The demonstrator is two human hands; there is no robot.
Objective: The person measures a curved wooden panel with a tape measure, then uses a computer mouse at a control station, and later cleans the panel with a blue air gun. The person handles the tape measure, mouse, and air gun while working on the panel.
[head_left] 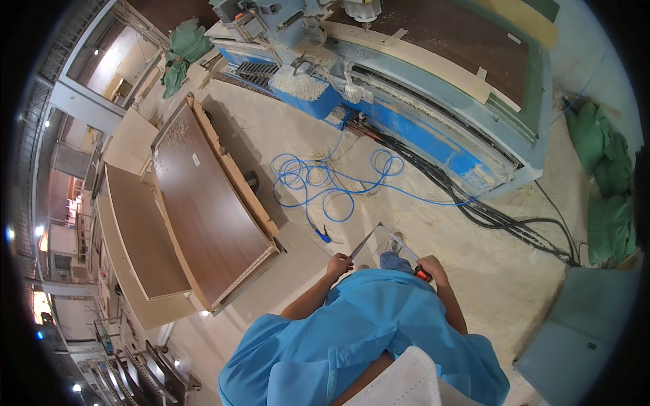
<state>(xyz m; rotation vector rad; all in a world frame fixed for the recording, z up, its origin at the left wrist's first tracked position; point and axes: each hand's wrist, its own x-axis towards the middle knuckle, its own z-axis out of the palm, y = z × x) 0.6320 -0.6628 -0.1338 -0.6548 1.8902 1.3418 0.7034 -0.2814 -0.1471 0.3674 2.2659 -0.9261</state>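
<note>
My left hand (338, 264) is closed on the free end of a tape measure's metal strip. In my right hand (432, 267) is the tape measure (422, 274), whose case is orange and black. Between the two hands the pulled-out tape blade (403, 246) bends to a peak in front of me, over the floor. Both forearms come out of the short sleeves of a blue shirt (379, 304). One of my shoes shows just under the blade.
Left of me a stack of brown wood-grain panels (200, 210) rests near the floor. A blue coiled air hose (318, 177) ends in a blue air gun (323, 235). Black cables (467, 206) run beside a large blue cutting machine (433, 145) ahead. Green sacks (599, 149) stand far right, near a grey cabinet (575, 325).
</note>
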